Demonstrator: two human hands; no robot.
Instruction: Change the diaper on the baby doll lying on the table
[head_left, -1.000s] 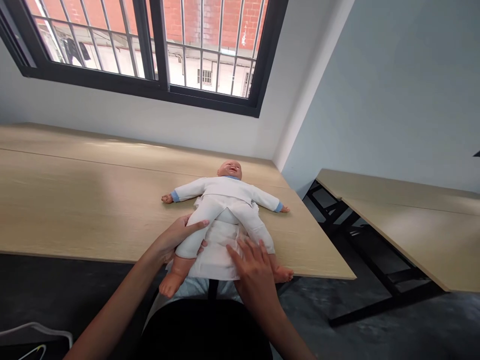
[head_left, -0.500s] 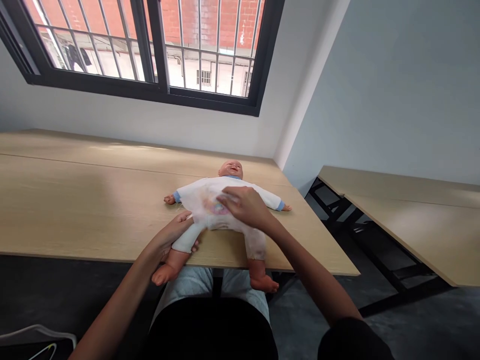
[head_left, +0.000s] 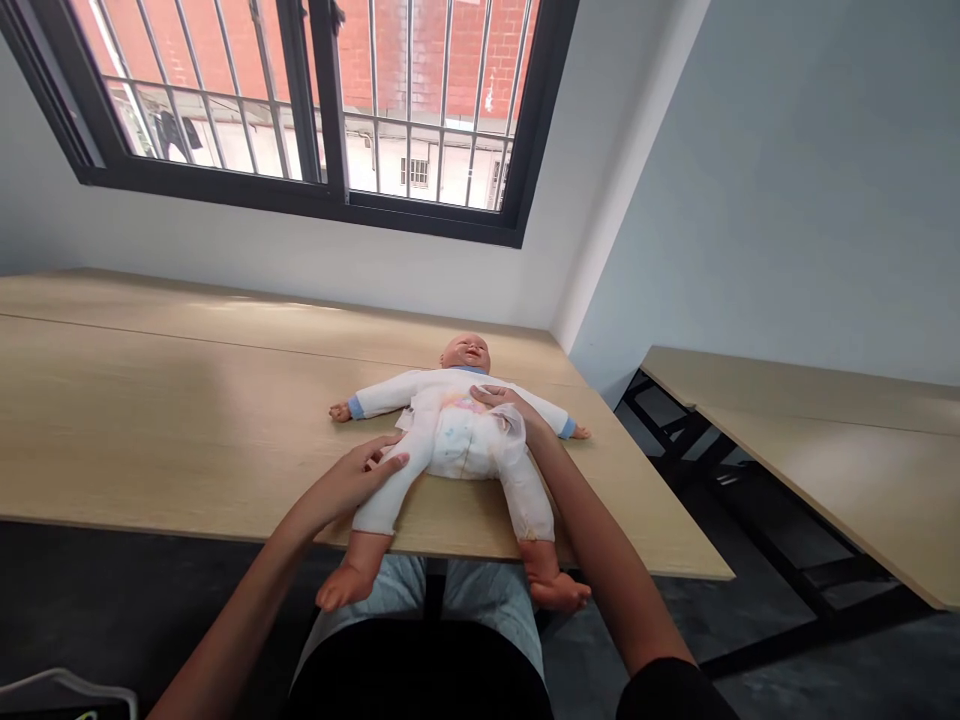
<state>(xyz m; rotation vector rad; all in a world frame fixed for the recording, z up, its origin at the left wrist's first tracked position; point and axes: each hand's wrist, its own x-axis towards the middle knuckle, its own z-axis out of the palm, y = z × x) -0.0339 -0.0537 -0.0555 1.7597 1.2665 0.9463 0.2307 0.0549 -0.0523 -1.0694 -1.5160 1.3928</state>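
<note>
A baby doll [head_left: 469, 352] lies on its back on the wooden table [head_left: 247, 400], its feet over the front edge. It wears a white outfit with blue cuffs, and a white diaper [head_left: 463, 443] shows at its hips. My left hand [head_left: 369, 472] rests on the doll's leg at the left, thumb on top and fingers apart. My right hand [head_left: 506, 402] is at the doll's belly, fingers together on thin white fabric. Some of that fabric [head_left: 511, 432] hangs by my right wrist. What exactly the fingertips pinch is too small to tell.
A barred window [head_left: 322, 110] is in the wall behind the table. Another wooden table [head_left: 810, 430] with black legs stands at the right. A light curved frame [head_left: 67, 682] shows at the lower left.
My right hand has moved up and right across the belly, and the diaper now shows. My left hand now lies on top of the doll's leg. The camera view has shifted slightly.
</note>
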